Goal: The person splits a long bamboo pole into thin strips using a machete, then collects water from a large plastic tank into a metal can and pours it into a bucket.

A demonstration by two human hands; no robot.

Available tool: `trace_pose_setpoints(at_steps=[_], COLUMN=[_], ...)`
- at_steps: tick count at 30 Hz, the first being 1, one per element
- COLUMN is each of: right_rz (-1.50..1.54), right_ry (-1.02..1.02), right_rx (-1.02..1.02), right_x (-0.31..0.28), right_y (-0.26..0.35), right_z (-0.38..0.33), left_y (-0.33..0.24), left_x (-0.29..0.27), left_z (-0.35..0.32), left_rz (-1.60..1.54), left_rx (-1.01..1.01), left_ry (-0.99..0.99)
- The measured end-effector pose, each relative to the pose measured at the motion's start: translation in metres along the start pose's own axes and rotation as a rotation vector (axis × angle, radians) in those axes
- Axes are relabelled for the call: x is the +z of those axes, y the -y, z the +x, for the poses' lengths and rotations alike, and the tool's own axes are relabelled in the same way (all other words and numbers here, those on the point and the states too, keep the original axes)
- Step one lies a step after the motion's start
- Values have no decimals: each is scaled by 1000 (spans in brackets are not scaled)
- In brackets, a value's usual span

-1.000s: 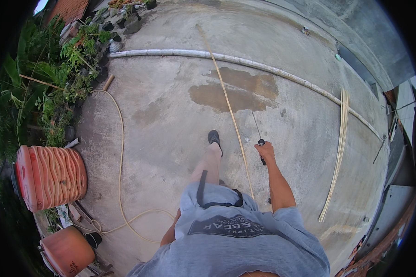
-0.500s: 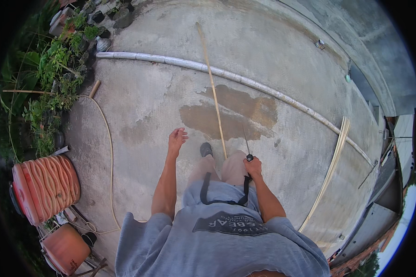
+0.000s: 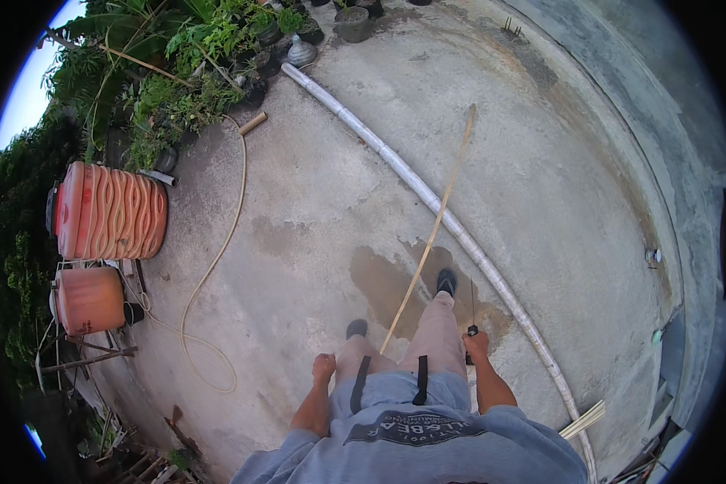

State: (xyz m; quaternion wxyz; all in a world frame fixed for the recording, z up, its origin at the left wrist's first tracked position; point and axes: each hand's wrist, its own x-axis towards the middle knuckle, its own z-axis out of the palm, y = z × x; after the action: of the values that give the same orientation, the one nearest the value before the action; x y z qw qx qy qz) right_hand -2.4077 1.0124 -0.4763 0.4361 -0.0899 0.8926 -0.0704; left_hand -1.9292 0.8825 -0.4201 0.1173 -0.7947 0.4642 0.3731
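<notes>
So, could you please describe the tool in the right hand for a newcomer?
Find the long whitish pole across the concrete floor. Left of its lower half, the right hand holds the tool. Its black handle and thin dark shaft set it apart from the long tan strip.

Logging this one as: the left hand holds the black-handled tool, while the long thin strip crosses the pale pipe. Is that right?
Not quite: the hand is wrong. The head view shows the tool in the right hand, not the left hand. The strip does cross the pipe.
</notes>
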Motion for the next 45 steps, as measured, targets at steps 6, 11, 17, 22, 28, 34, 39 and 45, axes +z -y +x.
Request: trace_pose_setpoints(at_steps=[6,11,17,22,28,34,39,45], right_rz=[-171,97,418,365,405,562,467,510], right_ry=[-21,17,319,465,503,362,450,697], right_rx=[-387,-393,-277,-229,-203,-252,-298,-239], right_x=[-121,-91,15,149,258,266,191,70], right_y=[136,175,203,215,219,217,214,223], right_z=[100,244,323,388,435,363,195,-18], left_y=[-46,-134,-157,-215,-206,-196,-173,-192], left_x=[65,108,224,214,215,204,210,92], left_z=[-71,-82,-78,-52,-26,-35,-69,-105], left_rz=[-56,-79,201,212,166,111,-8,-113], left_rx=[128,-125,-107,-100,-110,-119,126,373], left_ry=[437,496,509,243,116,164,-115,-377])
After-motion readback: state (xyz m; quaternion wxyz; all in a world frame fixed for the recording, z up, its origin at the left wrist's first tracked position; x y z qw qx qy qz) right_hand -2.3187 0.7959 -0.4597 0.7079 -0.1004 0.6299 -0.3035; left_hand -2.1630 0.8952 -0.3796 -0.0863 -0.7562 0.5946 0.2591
